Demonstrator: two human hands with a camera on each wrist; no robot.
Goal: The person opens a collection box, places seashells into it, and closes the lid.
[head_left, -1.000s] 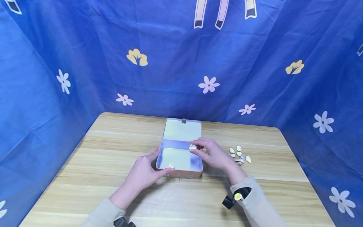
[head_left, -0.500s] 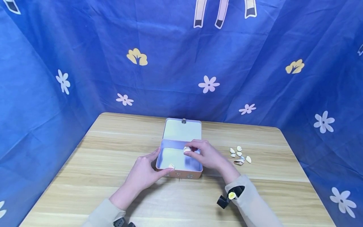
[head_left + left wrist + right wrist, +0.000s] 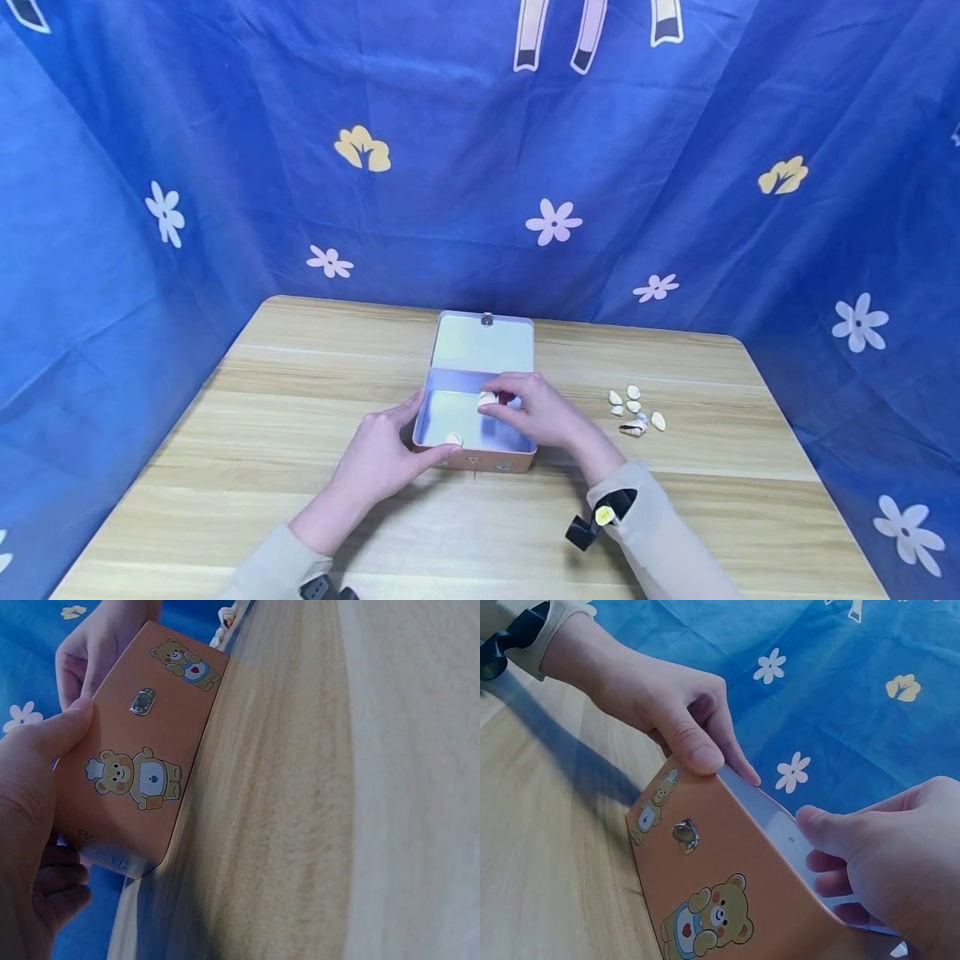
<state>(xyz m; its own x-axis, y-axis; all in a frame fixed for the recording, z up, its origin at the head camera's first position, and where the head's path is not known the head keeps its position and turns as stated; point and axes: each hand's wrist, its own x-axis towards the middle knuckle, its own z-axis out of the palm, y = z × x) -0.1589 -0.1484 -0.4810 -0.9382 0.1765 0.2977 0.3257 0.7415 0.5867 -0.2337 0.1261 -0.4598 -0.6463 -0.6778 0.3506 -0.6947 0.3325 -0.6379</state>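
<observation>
An orange metal box (image 3: 487, 461) with bear pictures stands on the table, its pale lid (image 3: 482, 343) folded back behind it. My left hand (image 3: 378, 454) grips the box's left front corner, the thumb over the front rim and the fingers along the side. Over the inside of the box, my right hand (image 3: 543, 412) pinches a white seashell (image 3: 487, 400) between thumb and fingers. Another white seashell (image 3: 453, 438) lies inside at the front left, near the left thumb. In the right wrist view the pinched shell is hidden behind the right hand (image 3: 900, 855).
Several small white seashells (image 3: 633, 407) lie loosely grouped on the wooden table (image 3: 300, 375), right of the box. A larger brown-and-white spiral shell (image 3: 633, 427) lies among them. A blue patterned cloth (image 3: 450, 200) hangs behind and at both sides.
My right hand has moved left and slightly toward me over the box, carrying the white seashell from the right rim toward the middle. The left hand has kept its hold on the box.
</observation>
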